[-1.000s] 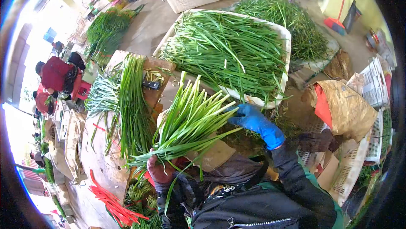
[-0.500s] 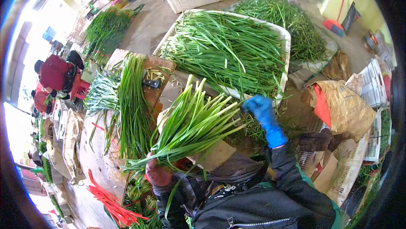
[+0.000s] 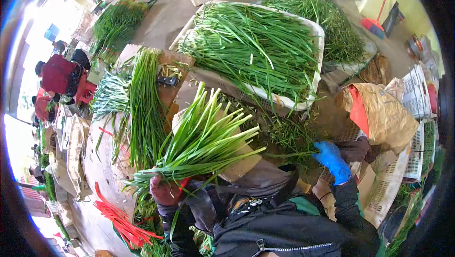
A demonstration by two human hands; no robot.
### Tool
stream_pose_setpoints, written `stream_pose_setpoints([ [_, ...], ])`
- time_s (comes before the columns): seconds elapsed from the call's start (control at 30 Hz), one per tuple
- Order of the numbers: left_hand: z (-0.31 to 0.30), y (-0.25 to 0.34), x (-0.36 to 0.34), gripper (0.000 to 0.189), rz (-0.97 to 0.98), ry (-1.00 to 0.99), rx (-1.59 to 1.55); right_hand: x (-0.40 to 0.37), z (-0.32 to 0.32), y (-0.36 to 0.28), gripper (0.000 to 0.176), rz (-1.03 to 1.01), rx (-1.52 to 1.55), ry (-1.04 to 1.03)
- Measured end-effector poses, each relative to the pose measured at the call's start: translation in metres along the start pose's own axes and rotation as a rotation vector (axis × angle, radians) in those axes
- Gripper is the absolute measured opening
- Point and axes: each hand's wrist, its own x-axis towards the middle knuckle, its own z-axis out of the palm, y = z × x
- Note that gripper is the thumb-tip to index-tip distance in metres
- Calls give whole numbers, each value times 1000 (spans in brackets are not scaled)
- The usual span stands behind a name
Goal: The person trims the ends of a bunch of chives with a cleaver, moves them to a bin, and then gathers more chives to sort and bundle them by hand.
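Note:
My left hand [image 3: 165,189], in a dark red glove, is closed around the leafy ends of a bunch of garlic chives [image 3: 204,138]. The pale stalk ends fan out up and to the right, above my lap. Off to the right, my right hand [image 3: 333,161] wears a blue glove, its fingers pinched together. A thin green chive leaf [image 3: 296,154] runs leftward from those fingertips. Beyond both hands stands a white crate [image 3: 316,79] heaped with loose chives [image 3: 256,50]. Left of the held bunch, more chives [image 3: 144,110] lie across a wooden board.
A dark-handled tool [image 3: 167,80] lies on the board [image 3: 179,59] among cut stalk ends. Red strips [image 3: 116,216] lie at the lower left. Trimmings [image 3: 296,133] cover the floor between crate and lap. White baskets [image 3: 412,96] stand at right; a person in red [image 3: 59,74] sits at left.
My right hand has moved right and down, away from the crate's near corner, with a leaf trailing from it. My left hand and the bunch have shifted slightly left.

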Motion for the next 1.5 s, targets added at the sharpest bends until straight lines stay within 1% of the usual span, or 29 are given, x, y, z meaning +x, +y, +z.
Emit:
stream_pose_setpoints([
  [0.07, -35, 0, 8, 35, 160, -123, 373, 6, -11, -24, 42, -196, 18, 230],
  [0.1, -13, 5, 1, 35, -80, -70, -6, 12, -13, -38, 39, -295, 109, 282],
  [0.13, 4, 3, -5, 35, -74, -67, -8, 18, -15, -56, 37, -400, 202, 335],
  [0.2, 25, 1, -11, 34, -73, -98, -45, 28, -20, -106, 36, -507, 479, 196],
  [0.23, 3, -1, -2, 34, -23, -95, 49, 31, -11, -129, 34, -559, 637, 124],
  [0.27, 17, 4, -11, 35, -112, -58, -4, 33, 0, -146, 32, -606, 794, 47],
  [0.3, 11, 6, -10, 35, -31, -74, 35, 35, 4, -156, 26, -406, 644, -254],
  [0.33, 1, 5, -8, 35, 48, -89, 72, 34, 5, -164, 23, -573, 626, -87],
  [0.37, -15, 5, -5, 35, 61, -83, 68, 37, 10, -160, 22, -591, 678, 2],
  [0.4, -30, 7, -2, 34, 130, -85, 285, 44, 15, -151, 20, -605, 728, 88],
  [0.43, -45, 8, -2, 33, 189, -85, 506, 52, 20, -140, 18, -544, 771, 85],
  [0.47, 16, 12, -18, 27, 30, -9, 161, 57, 23, -126, 17, -470, 812, 82],
  [0.53, 10, 7, -9, 25, -3, 13, -33, 53, -4, -114, 18, -389, 828, 81],
  [0.6, 16, 6, -6, 24, -71, -16, -18, 53, -12, -102, 22, -351, 879, 14],
  [0.67, 22, -2, -5, 24, 21, -34, -49, 51, -16, -103, 22, -322, 806, -19],
  [0.73, 26, -1, -6, 22, -5, -34, -78, 50, -14, -111, 23, -315, 731, -49],
  [0.8, 29, 1, -8, 22, -23, 8, -11, 53, -1, -122, 22, -454, 945, -77],
  [0.83, 15, 2, -3, 23, -13, -35, 24, 55, 7, -128, 24, -495, 1054, -130],
  [0.87, 12, 1, -2, 23, -13, -34, 27, 55, 8, -138, 24, -495, 1056, -132],
  [0.97, 11, 1, -3, 25, -36, -1, -38, 59, 6, -170, 21, -399, 1292, -363],
  [1.07, 11, -1, -5, 26, -58, 18, -102, 65, 11, -181, 15, -359, 1273, -369],
  [1.1, 6, -3, -3, 32, -59, -43, -82, 67, 10, -182, 9, -350, 1216, -368],
  [1.13, 3, -3, -2, 38, -61, -103, -63, 67, 11, -182, 9, -350, 1214, -373],
  [1.2, 6, -3, -3, 36, -66, -117, -28, 67, 13, -180, 7, -409, 1214, -333],
  [1.27, 8, -5, -3, 28, -63, -106, -112, 67, 15, -180, 7, -415, 1237, -304],
  [1.33, -10, -6, 0, 27, -85, -144, -140, 66, 14, -181, 7, -426, 1262, -275],
  [1.4, -5, -4, -1, 27, -126, -163, -150, 67, 8, -177, 8, -363, 1194, -153],
  [1.43, -8, -4, -1, 27, -123, -165, -153, 65, 3, -174, 9, -313, 1197, -168],
  [1.5, -10, -4, -2, 27, -84, -134, -25, 67, 2, -169, 10, -378, 1125, -173],
])
